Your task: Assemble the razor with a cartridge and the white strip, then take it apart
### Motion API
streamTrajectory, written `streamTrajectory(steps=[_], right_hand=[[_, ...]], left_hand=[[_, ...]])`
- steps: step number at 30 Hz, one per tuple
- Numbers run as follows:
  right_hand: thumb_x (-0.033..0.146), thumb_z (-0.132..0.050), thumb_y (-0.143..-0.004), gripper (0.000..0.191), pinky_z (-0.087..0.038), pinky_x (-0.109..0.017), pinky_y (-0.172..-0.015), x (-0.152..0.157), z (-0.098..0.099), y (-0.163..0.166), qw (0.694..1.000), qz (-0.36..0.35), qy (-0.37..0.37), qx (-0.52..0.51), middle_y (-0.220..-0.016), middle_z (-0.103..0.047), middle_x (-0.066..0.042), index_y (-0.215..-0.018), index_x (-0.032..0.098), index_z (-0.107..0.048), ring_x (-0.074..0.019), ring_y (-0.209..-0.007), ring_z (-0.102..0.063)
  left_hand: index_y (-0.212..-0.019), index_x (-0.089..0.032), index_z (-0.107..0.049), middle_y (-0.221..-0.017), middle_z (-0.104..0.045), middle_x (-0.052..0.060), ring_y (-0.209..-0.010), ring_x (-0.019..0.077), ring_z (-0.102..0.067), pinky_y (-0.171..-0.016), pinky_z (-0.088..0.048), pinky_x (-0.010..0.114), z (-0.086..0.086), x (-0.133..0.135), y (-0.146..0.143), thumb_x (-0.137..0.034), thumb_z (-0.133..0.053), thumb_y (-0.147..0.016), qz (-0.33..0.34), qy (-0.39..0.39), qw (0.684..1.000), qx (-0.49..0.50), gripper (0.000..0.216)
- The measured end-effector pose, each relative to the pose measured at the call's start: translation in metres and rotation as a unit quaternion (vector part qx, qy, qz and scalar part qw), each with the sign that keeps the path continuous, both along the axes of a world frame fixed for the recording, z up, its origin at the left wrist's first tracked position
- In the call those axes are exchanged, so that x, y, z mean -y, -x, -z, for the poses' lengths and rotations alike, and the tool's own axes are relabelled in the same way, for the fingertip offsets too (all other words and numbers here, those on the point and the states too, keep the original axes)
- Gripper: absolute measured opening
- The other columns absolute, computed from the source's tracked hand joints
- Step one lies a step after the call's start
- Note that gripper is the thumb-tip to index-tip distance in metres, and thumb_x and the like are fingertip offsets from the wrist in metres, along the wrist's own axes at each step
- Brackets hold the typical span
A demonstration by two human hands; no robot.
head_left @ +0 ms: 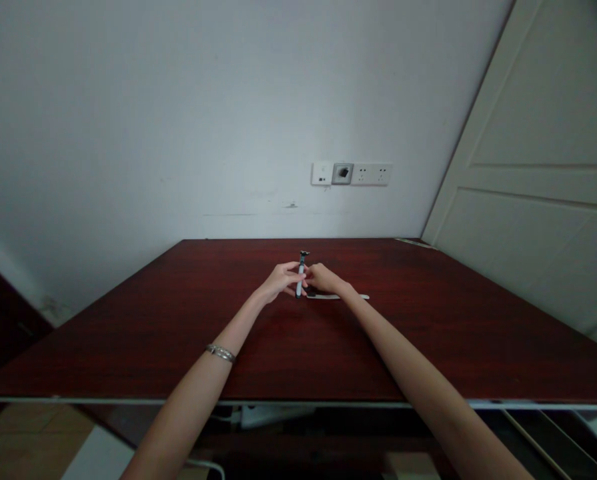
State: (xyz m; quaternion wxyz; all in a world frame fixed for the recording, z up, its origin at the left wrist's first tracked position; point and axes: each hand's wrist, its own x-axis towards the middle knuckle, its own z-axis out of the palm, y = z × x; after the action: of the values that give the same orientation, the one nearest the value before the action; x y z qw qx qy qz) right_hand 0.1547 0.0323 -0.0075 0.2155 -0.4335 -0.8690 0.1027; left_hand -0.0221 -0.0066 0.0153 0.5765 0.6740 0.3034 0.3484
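Over the middle of the table, my left hand (281, 280) is closed around a slim white stick (300, 280) with a dark T-shaped top and a dark lower end. The stick stands nearly upright in my fingers. Close against it on the right, my right hand (324, 277) has its fingers bent and pressed together. What those fingers hold, if anything, is hidden. Below my right hand and wrist, a thin white strip (323, 297) with a dark left end lies on the table, partly covered by my forearm.
The dark red wooden table (153, 320) reaches back to a pale wall with a row of sockets (371, 174). A white panelled door (538, 173) stands along the right side. Under the front edge, an open space holds a white power strip (273, 415).
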Motion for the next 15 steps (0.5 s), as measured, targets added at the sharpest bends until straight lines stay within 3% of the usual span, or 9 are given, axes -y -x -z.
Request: streamTrajectory(steps=[10,15], right_hand=[[0.016,-0.052,-0.075,0.022,-0.029,-0.019,-0.05,0.002,-0.0008,-0.001,1.0,-0.002,-0.01,-0.003,-0.053,-0.058,-0.002,-0.06,0.01,-0.066,-0.0082,-0.049,-0.046],[0.021,-0.051,-0.078,0.023,-0.032,-0.019,-0.054,0.0007,0.0003,-0.0006,1.0,-0.005,-0.013,0.001,-0.064,-0.063,-0.004,-0.067,0.011,-0.068,-0.0095,-0.056,-0.05]], left_hand=[[-0.108,-0.016,-0.052,-0.075,-0.065,0.008,-0.058,0.0173,-0.065,-0.049,-0.049,0.024,-0.0003,0.0014,-0.0015,-0.031,-0.061,-0.074,-0.029,0.004,1.0,-0.005,0.039],[-0.107,-0.016,-0.052,-0.079,-0.066,0.008,-0.056,0.0152,-0.064,-0.048,-0.048,0.021,0.0004,-0.0004,-0.0019,-0.031,-0.061,-0.075,-0.082,0.005,0.997,-0.008,0.037]])
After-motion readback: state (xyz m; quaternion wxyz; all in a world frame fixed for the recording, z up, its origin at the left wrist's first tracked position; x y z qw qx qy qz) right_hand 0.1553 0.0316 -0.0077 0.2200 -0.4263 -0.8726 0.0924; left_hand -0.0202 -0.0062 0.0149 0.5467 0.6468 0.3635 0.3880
